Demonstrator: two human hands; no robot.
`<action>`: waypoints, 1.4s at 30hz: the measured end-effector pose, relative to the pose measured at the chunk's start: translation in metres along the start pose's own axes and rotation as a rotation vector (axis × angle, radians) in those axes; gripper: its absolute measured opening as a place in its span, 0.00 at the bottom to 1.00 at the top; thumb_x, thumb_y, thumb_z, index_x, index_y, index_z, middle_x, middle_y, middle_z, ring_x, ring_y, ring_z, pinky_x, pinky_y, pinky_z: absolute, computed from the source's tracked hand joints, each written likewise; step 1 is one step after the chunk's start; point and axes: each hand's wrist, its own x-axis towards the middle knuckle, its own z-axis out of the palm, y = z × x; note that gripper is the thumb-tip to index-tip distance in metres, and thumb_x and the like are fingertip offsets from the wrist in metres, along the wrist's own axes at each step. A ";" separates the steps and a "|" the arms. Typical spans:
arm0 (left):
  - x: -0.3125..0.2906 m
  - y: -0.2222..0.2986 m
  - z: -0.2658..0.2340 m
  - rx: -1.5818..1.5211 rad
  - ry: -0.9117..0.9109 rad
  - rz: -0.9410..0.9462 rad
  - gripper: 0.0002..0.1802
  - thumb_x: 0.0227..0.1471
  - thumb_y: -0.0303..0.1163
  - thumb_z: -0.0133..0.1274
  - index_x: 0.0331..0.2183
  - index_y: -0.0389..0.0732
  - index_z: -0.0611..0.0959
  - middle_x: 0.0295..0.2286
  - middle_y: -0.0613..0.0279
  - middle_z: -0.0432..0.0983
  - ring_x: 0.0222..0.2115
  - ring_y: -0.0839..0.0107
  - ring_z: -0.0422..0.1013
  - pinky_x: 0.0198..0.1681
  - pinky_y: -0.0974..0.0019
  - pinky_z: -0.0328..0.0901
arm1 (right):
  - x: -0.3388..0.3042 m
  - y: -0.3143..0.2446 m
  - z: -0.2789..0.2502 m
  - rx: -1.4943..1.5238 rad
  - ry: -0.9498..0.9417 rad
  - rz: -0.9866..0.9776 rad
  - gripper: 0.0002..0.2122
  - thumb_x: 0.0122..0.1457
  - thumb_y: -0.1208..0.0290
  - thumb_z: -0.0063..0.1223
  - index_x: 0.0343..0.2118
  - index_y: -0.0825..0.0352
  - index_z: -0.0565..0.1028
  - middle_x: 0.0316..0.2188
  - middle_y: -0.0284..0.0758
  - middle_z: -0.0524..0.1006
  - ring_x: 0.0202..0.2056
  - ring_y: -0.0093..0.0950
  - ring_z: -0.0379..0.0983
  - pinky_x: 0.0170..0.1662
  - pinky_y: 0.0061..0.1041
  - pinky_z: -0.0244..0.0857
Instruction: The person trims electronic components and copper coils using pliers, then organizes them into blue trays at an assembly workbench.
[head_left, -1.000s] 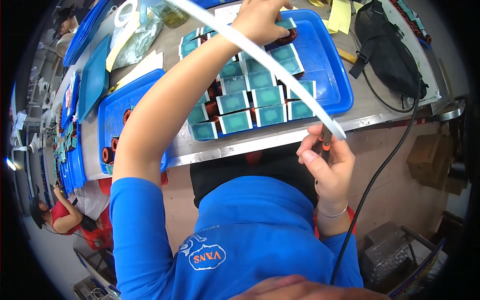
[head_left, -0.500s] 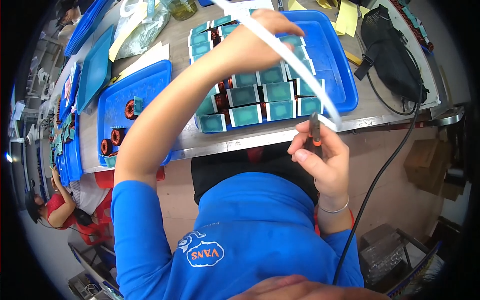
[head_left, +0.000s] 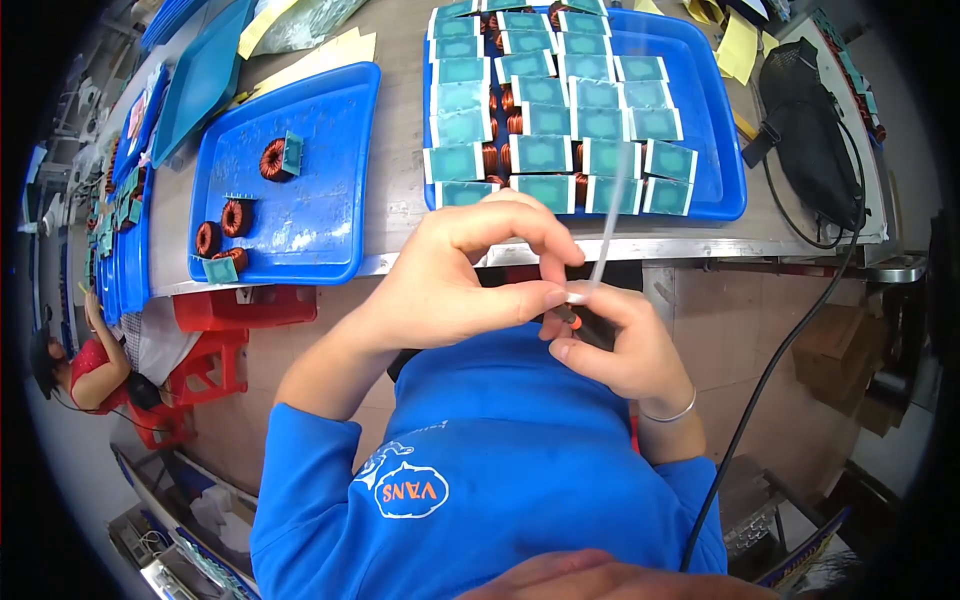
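Observation:
My left hand (head_left: 450,275) is closed at the front edge of the table, thumb and forefinger pinching a thin white strip (head_left: 617,195). The strip's far part rises slantwise above the large tray, slightly smeared. Close against it, my right hand (head_left: 640,350) is closed around small dark pliers with orange on the handles (head_left: 570,316); most of the tool is hidden by my fingers. Beyond the hands, green-topped coil parts (head_left: 540,153) with white edges and copper windings stand in rows in a large blue tray (head_left: 715,165).
A second blue tray (head_left: 325,180) to the left holds several copper toroid coils (head_left: 236,217) with small green boards. A black bag (head_left: 805,130) and a black cable lie at the right. Yellow paper (head_left: 738,48) is at the back. A person in red (head_left: 95,370) sits far left.
My left hand has come down from over the large tray to meet my right hand. The strip now points upward from the fingers. My view has shifted, so the trays appear higher.

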 end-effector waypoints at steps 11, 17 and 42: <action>-0.023 -0.030 0.011 -0.213 0.480 0.128 0.19 0.41 0.17 0.53 0.38 0.34 0.68 0.28 0.62 0.69 0.30 0.77 0.66 0.37 0.73 0.61 | 0.005 -0.007 0.011 -0.055 0.247 -0.209 0.23 0.40 0.81 0.58 0.44 0.70 0.67 0.28 0.31 0.71 0.28 0.18 0.68 0.32 0.16 0.63; -0.031 -0.035 0.026 -0.084 0.424 0.189 0.19 0.39 0.17 0.54 0.37 0.35 0.69 0.27 0.62 0.70 0.30 0.76 0.67 0.37 0.73 0.62 | 0.028 -0.021 0.015 -0.213 0.389 -0.297 0.15 0.41 0.80 0.59 0.34 0.68 0.69 0.24 0.31 0.72 0.25 0.17 0.70 0.29 0.16 0.65; -0.057 -0.024 -0.220 1.316 0.338 -0.193 0.28 0.32 0.27 0.57 0.42 0.38 0.73 0.39 0.51 0.69 0.42 0.55 0.65 0.46 0.63 0.59 | 0.005 0.028 0.028 -0.019 0.220 -0.067 0.08 0.46 0.82 0.51 0.31 0.72 0.71 0.22 0.30 0.71 0.23 0.15 0.67 0.27 0.13 0.61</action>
